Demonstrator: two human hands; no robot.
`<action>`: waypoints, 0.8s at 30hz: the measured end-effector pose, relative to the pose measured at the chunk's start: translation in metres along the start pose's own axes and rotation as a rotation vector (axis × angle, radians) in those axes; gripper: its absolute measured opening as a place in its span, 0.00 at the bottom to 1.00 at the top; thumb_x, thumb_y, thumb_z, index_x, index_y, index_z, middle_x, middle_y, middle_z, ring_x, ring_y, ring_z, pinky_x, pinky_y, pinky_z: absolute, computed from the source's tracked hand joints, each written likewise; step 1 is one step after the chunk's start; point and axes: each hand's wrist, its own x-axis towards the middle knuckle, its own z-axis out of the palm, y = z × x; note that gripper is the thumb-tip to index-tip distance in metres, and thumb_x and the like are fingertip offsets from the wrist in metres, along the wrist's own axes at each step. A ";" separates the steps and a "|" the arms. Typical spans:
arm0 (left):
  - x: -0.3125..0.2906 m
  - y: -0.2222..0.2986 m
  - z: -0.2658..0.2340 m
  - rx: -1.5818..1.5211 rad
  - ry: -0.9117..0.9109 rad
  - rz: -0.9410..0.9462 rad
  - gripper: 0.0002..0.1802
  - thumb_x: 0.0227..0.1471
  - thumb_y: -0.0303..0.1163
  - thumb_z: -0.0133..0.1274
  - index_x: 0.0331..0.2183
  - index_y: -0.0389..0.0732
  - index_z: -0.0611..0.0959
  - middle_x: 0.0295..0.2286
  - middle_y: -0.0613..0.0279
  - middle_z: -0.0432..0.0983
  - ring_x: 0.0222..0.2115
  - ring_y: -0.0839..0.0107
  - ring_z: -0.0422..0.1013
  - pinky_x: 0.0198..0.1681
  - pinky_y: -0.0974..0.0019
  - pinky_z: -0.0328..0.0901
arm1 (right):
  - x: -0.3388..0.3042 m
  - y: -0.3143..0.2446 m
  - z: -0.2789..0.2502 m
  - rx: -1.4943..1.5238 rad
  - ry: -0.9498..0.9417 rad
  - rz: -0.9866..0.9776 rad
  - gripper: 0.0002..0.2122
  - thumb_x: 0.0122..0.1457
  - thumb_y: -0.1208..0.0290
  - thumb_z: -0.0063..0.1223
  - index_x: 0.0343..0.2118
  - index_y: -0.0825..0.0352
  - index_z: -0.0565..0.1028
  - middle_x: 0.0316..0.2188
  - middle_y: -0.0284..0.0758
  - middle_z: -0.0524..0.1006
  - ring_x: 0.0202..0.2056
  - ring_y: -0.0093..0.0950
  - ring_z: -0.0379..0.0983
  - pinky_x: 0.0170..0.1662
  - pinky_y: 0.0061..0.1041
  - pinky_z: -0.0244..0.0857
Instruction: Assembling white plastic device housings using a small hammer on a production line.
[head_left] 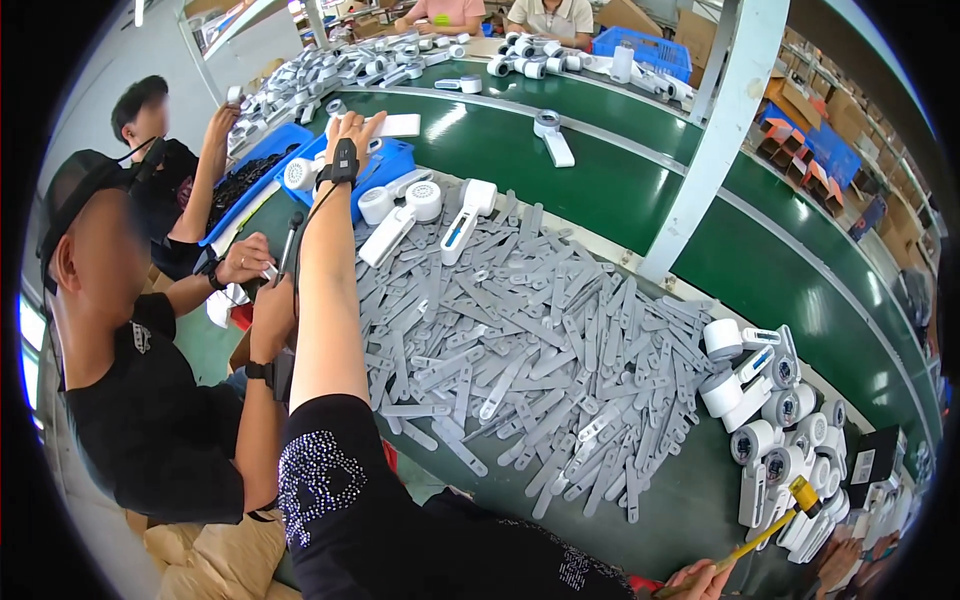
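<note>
My left arm stretches to the far left, where my left hand is over a white device at the green belt's edge. Its flat handle sticks out to the right; its other end is hidden under my fingers, which seem closed on it. At the lower right, my right hand grips the yellow handle of a small hammer, its yellow head raised beside a pile of white round-headed devices. Between my hands lies a wide heap of flat grey plastic strips, with several white devices at its far-left edge.
A blue bin stands below my left hand, beside a blue tray of black parts. Close on my left, a co-worker handles a tool. A white post rises before the green conveyor. More people sit across it.
</note>
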 end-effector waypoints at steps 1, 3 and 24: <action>-0.003 0.003 0.007 -0.006 0.026 -0.015 0.46 0.33 0.26 0.61 0.57 0.56 0.66 0.47 0.55 0.70 0.56 0.54 0.58 0.60 0.45 0.46 | -0.001 -0.002 0.002 -0.009 0.002 -0.002 0.23 0.63 0.74 0.43 0.61 0.67 0.57 0.20 0.34 0.67 0.13 0.20 0.58 0.14 0.21 0.54; -0.008 0.005 0.018 -0.015 0.076 -0.047 0.49 0.30 0.19 0.61 0.58 0.55 0.66 0.46 0.55 0.71 0.54 0.55 0.61 0.59 0.51 0.53 | -0.001 0.000 -0.004 -0.010 -0.008 0.011 0.23 0.63 0.73 0.43 0.61 0.66 0.57 0.20 0.35 0.68 0.13 0.21 0.58 0.14 0.20 0.53; 0.060 -0.038 0.017 -0.042 0.338 -0.001 0.30 0.43 0.30 0.53 0.52 0.45 0.73 0.47 0.39 0.69 0.47 0.42 0.67 0.50 0.48 0.63 | 0.008 0.016 -0.004 0.203 -0.077 -0.019 0.25 0.63 0.75 0.44 0.62 0.70 0.56 0.23 0.34 0.71 0.14 0.19 0.64 0.17 0.16 0.59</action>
